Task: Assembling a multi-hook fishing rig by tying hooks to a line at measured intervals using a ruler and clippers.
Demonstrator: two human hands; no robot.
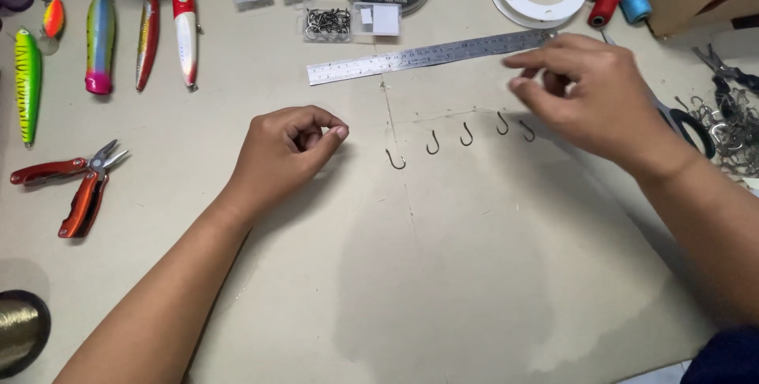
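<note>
my hands over a row of fish hooks on the table

my left hand (288, 147) rests loosely curled, holding nothing i can see, just left of the nearest hook (394, 160). my right hand (589, 96) hovers with fingertips pinched near the far-right hooks (514, 126), below the steel ruler (431, 56); whether it holds anything, i cannot tell.

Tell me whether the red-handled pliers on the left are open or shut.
Open. The red-handled pliers lie flat on the table, handles splayed in a V and the metal jaws parted at the tip. Neither hand touches them.
</note>
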